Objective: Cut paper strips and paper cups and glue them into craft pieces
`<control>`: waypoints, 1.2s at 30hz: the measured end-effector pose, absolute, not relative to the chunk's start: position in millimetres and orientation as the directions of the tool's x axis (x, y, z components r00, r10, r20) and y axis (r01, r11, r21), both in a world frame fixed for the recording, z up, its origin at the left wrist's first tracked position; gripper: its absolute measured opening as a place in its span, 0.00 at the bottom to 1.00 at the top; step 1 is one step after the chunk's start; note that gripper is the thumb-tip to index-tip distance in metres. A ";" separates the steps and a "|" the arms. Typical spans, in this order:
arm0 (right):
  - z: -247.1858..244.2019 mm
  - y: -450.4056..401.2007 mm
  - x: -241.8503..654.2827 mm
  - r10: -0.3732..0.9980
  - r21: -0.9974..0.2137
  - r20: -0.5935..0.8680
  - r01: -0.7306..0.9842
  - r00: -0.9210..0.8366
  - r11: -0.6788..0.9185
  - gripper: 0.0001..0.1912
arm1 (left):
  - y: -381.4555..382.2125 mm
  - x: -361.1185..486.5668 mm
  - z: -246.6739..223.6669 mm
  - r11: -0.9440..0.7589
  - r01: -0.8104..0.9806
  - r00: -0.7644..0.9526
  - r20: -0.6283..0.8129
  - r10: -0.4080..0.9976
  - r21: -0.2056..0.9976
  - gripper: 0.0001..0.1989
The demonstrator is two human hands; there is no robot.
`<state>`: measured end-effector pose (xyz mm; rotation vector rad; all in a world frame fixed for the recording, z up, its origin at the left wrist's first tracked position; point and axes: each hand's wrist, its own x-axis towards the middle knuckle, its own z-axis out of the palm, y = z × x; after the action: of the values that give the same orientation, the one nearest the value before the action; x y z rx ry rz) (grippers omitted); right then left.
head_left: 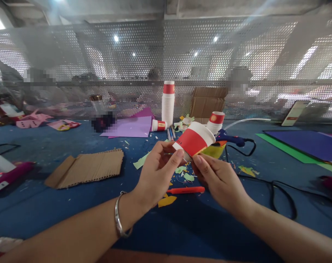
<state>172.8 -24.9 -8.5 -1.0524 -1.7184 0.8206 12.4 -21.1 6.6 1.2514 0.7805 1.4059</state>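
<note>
A red and white paper cup (192,138) is held tilted above the table, its wide rim toward the upper right. My left hand (162,171) grips the cup's narrow end, thumb on the near side; a silver bangle circles that wrist. My right hand (217,173) pinches the cup's lower right side, close to a bit of yellow; whether that yellow belongs to the cup or to paper beyond, I cannot tell. Beneath the hands lie an orange-red pen-like stick (185,190) and a yellow paper scrap (166,201).
Behind stand a tall stack of paper cups (168,106) and a shorter stack (215,122). A blue glue gun (233,138) with a black cord lies right. Corrugated cardboard (93,168) and purple sheets (133,126) are left; blue and green sheets (305,144) right. A perforated screen (166,51) closes the back.
</note>
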 end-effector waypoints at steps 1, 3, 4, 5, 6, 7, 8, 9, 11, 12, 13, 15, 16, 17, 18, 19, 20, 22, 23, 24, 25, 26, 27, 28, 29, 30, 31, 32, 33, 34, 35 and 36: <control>-8.2 -25.5 172.5 0.909 -0.866 0.365 0.285 -0.201 0.411 0.25 | -21.9 11.9 6.9 -0.256 -0.256 0.094 0.287 0.953 0.932 0.15; -7.3 -27.2 171.8 0.908 -0.868 0.369 0.275 -0.199 0.413 0.25 | -23.5 11.5 6.4 -0.284 -0.218 0.104 0.311 0.945 0.934 0.15; -6.7 -28.2 171.5 0.909 -0.873 0.367 0.265 -0.197 0.410 0.25 | -24.1 11.9 5.5 -0.295 -0.196 0.112 0.320 0.941 0.935 0.15; -6.0 -29.2 171.3 0.912 -0.881 0.362 0.249 -0.195 0.403 0.25 | -24.3 12.7 4.3 -0.303 -0.176 0.119 0.326 0.938 0.937 0.15; -5.1 -30.2 171.3 0.916 -0.891 0.354 0.229 -0.190 0.392 0.25 | -24.3 13.7 2.9 -0.309 -0.161 0.123 0.330 0.936 0.937 0.16; -4.2 -31.0 171.3 0.922 -0.902 0.343 0.209 -0.182 0.377 0.25 | -23.9 14.8 1.5 -0.312 -0.155 0.123 0.332 0.935 0.937 0.17; -3.4 -31.6 171.5 0.927 -0.912 0.334 0.189 -0.172 0.364 0.25 | -23.2 15.9 0.3 -0.309 -0.158 0.120 0.329 0.937 0.938 0.18; -2.6 -31.9 171.9 0.931 -0.919 0.328 0.175 -0.161 0.354 0.25 | -22.0 16.7 -0.6 -0.299 -0.168 0.112 0.319 0.941 0.939 0.18; -1.5 -31.2 172.7 0.935 -0.926 0.321 0.159 -0.149 0.343 0.25 | -18.6 17.1 -1.7 -0.267 -0.185 0.082 0.286 0.955 0.946 0.19; -1.3 -30.4 173.2 0.937 -0.928 0.315 0.156 -0.153 0.338 0.25 | -16.4 16.6 -2.1 -0.251 -0.191 0.060 0.267 0.962 0.949 0.19; -1.3 -29.4 173.6 0.937 -0.930 0.309 0.156 -0.162 0.333 0.25 | -14.1 15.7 -2.3 -0.240 -0.202 0.038 0.252 0.967 0.950 0.19; -1.6 -27.2 174.1 0.939 -0.933 0.292 0.161 -0.182 0.322 0.25 | -9.8 13.2 -2.8 -0.233 -0.240 0.003 0.241 0.970 0.942 0.19; -1.9 -26.2 174.2 0.939 -0.933 0.286 0.166 -0.191 0.318 0.25 | -8.1 12.0 -2.9 -0.234 -0.261 -0.005 0.241 0.971 0.937 0.19; -2.0 -25.5 174.2 0.938 -0.933 0.281 0.172 -0.201 0.316 0.26 | -6.8 11.0 -2.8 -0.235 -0.279 -0.011 0.242 0.970 0.931 0.19; -2.1 -25.0 174.1 0.938 -0.932 0.277 0.177 -0.211 0.315 0.26 | -6.1 10.2 -2.5 -0.240 -0.292 -0.018 0.246 0.969 0.926 0.19; -1.9 -24.8 173.9 0.936 -0.932 0.271 0.182 -0.223 0.313 0.26 | -5.9 9.8 -2.0 -0.247 -0.299 -0.024 0.251 0.968 0.922 0.18; -1.6 -24.7 173.7 0.935 -0.932 0.265 0.185 -0.237 0.311 0.26 | -6.0 9.6 -1.4 -0.253 -0.302 -0.030 0.256 0.966 0.919 0.18; -0.7 -24.7 173.0 0.933 -0.935 0.247 0.187 -0.263 0.300 0.26 | -7.0 10.0 0.2 -0.259 -0.298 -0.040 0.259 0.965 0.919 0.17; -0.2 -24.8 172.6 0.933 -0.938 0.239 0.185 -0.269 0.294 0.26 | -7.5 10.3 1.0 -0.261 -0.294 -0.043 0.260 0.965 0.920 0.17; 0.2 -24.9 172.1 0.933 -0.941 0.232 0.181 -0.274 0.287 0.26 | -8.0 10.6 1.7 -0.264 -0.289 -0.046 0.262 0.964 0.920 0.17; 0.5 -25.0 171.8 0.934 -0.944 0.225 0.177 -0.276 0.279 0.26 | -8.5 10.8 2.3 -0.270 -0.284 -0.050 0.267 0.962 0.920 0.17; 0.7 -25.1 171.4 0.935 -0.946 0.219 0.173 -0.278 0.273 0.26 | -8.8 10.9 2.8 -0.279 -0.278 -0.054 0.275 0.960 0.919 0.16; 0.8 -25.1 171.2 0.936 -0.948 0.216 0.168 -0.279 0.269 0.26 | -9.0 10.8 3.3 -0.290 -0.272 -0.056 0.286 0.957 0.918 0.16; 0.6 -25.2 171.0 0.935 -0.950 0.215 0.164 -0.281 0.267 0.26 | -9.1 10.4 3.7 -0.303 -0.263 -0.057 0.299 0.953 0.916 0.16; 0.4 -25.2 170.9 0.935 -0.950 0.214 0.161 -0.281 0.266 0.26 | -9.1 9.8 4.0 -0.314 -0.251 -0.058 0.310 0.949 0.916 0.16; 0.0 -25.1 170.8 0.936 -0.951 0.214 0.158 -0.280 0.264 0.27 | -9.1 9.0 4.4 -0.326 -0.235 -0.056 0.322 0.945 0.916 0.16; -0.4 -25.0 170.7 0.938 -0.953 0.210 0.155 -0.275 0.259 0.27 | -9.1 8.2 4.7 -0.339 -0.217 -0.053 0.336 0.940 0.915 0.17; -0.8 -24.9 170.7 0.942 -0.956 0.202 0.153 -0.268 0.249 0.27 | -9.1 7.4 4.8 -0.355 -0.199 -0.049 0.352 0.935 0.914 0.16; -1.1 -24.9 170.7 0.946 -0.960 0.190 0.152 -0.263 0.235 0.27 | -9.2 6.8 4.8 -0.371 -0.182 -0.046 0.369 0.928 0.911 0.16; -1.2 -24.9 170.6 0.949 -0.964 0.177 0.149 -0.261 0.220 0.27 | -9.4 6.5 4.7 -0.387 -0.165 -0.044 0.385 0.922 0.907 0.16; -1.1 -25.1 170.6 0.951 -0.967 0.166 0.145 -0.262 0.209 0.27 | -9.7 6.5 4.3 -0.398 -0.147 -0.043 0.396 0.917 0.905 0.16; -0.9 -25.4 170.5 0.951 -0.970 0.159 0.140 -0.265 0.201 0.28 | -10.3 6.9 3.7 -0.406 -0.130 -0.039 0.404 0.914 0.905 0.16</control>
<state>170.5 -25.4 -0.9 -1.0569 -1.6016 1.1676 6.9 -10.3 3.7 1.3942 0.8866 1.5779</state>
